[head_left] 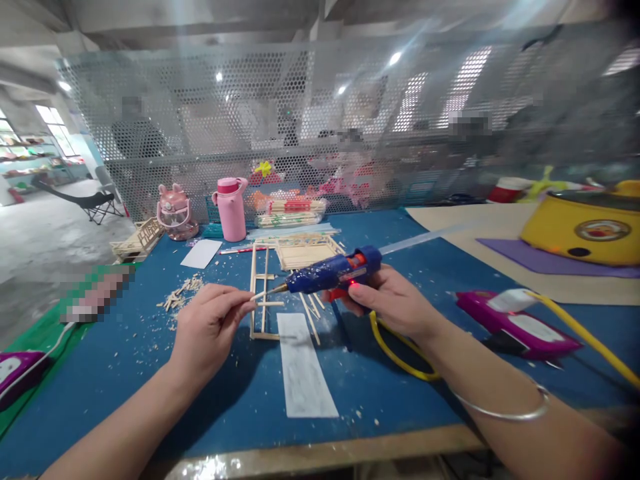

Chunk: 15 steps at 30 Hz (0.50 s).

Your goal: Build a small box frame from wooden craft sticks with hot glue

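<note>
My right hand (387,300) is wrapped round the handle of a blue hot glue gun (333,272), whose red light shows by my thumb. A clear glue stick (425,239) juts from its back end. Between the fingertips of my left hand (213,327) is a small wooden stick (259,295), its tip close to the metal nozzle; I cannot tell whether they touch. Below lies a wooden stick frame (257,327) on the blue table, with loose sticks (313,310) beside it. A white strip (305,367) lies nearer to me.
A pink bottle (233,210) and a clear-bodied bottle (176,213) stand at the back. Wood scraps (185,293) lie on the left. A purple power strip (520,327), a yellow cable (400,357) and a yellow pot (590,227) are on the right, before a perforated metal screen (200,120).
</note>
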Tool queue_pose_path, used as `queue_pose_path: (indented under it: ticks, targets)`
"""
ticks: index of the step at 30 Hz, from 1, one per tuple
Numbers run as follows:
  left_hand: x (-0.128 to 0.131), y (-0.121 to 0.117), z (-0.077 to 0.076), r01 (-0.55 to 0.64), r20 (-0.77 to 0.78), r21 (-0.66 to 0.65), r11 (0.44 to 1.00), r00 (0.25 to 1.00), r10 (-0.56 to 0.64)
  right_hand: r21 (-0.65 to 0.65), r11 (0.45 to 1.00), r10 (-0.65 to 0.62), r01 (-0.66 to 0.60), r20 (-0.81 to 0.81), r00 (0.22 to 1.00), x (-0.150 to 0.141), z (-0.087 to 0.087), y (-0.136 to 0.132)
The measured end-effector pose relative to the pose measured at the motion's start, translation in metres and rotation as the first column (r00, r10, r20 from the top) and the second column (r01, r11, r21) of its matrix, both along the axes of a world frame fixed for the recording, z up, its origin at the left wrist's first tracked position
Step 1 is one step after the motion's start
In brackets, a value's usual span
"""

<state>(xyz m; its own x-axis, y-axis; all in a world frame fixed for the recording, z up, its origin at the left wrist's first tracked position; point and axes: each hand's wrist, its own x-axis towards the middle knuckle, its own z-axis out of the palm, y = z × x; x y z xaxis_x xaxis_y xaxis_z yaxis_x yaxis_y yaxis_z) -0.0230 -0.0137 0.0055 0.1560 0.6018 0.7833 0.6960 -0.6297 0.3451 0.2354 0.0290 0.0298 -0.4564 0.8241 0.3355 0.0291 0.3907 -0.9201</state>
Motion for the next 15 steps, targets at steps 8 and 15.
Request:
queue_pose_path:
  ticks: [8,15]
  targets:
    - [0.0001,-0.0003,0.0006,0.011,-0.022,0.039,0.999,1.000,-0.010,0.016,1.000,-0.005,0.004,0.046,0.999,0.0008,-0.0023,0.0002]
    - [0.0001,-0.0004,0.0005,0.011,-0.037,0.051,0.999,0.999,-0.010,0.038,0.999,-0.035,0.033,0.066,0.997,0.0017,-0.0035,0.0008]
